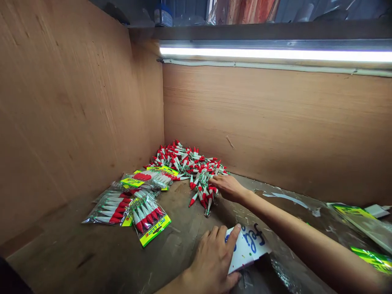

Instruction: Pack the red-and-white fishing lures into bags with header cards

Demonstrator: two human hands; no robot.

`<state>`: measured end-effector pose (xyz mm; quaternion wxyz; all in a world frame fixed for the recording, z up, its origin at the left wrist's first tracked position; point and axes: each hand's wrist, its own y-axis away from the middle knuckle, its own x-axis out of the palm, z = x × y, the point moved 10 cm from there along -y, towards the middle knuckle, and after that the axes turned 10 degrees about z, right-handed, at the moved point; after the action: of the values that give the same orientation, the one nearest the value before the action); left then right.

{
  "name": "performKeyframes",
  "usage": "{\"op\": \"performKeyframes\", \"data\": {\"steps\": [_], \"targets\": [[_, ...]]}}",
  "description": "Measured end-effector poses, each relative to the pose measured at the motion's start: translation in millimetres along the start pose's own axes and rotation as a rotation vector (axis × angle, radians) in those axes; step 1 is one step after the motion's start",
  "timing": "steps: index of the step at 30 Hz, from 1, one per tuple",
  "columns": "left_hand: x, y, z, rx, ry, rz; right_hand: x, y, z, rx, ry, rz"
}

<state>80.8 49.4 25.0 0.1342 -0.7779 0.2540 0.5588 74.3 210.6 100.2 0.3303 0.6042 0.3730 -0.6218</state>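
My left hand (214, 259) grips a small white cardboard box (247, 247) with blue lettering, thumb and fingers around its near end. My right hand (228, 187) reaches out to the front of a heap of red-and-white fishing lures (180, 157). Its fingers are closed on lures at the heap's edge; the fingertips are partly hidden among the green-tinged wire hooks. Left of the heap lie several clear bags of lures (150, 216) with yellow-green header cards, some overlapping.
Plywood walls (269, 122) enclose the worktop at the left and back. A lit tube lamp (275, 53) runs under the shelf. At the right lie clear plastic bags with yellow-green cards (352, 211) and a curved white strip (290, 199).
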Motion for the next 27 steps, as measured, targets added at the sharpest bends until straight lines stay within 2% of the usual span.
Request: {"op": "performKeyframes", "data": {"steps": [2,4,7,10,16,21,24,27], "targets": [[-1.7,0.1,1.1,-0.008,0.009,-0.01,-17.1,19.9,-20.0,0.078,-0.275,-0.143],[-3.3,0.2,1.4,-0.01,0.015,-0.022,-25.6,48.4,-40.8,0.119,-0.706,-0.292],[-4.5,0.2,3.2,-0.02,0.023,-0.036,-13.2,94.0,-57.9,0.174,-1.252,-0.392],[-5.4,-1.6,7.8,-0.037,0.035,-0.043,6.0,136.7,-58.6,0.274,-1.456,-0.407],[-17.9,-8.8,20.4,-0.044,0.058,-0.117,19.6,197.6,-53.9,0.405,-1.413,-0.481],[-25.6,-11.7,23.2,-0.035,0.05,-0.114,40.0,223.2,-49.0,0.618,-1.235,-0.351],[-25.8,-12.4,19.8,-0.014,0.037,-0.09,39.7,224.9,-35.0,0.6,-1.058,-0.256],[-27.5,-11.5,13.4,0.027,0.027,-0.094,30.5,216.0,-5.4,0.462,-0.81,-0.138]]}}
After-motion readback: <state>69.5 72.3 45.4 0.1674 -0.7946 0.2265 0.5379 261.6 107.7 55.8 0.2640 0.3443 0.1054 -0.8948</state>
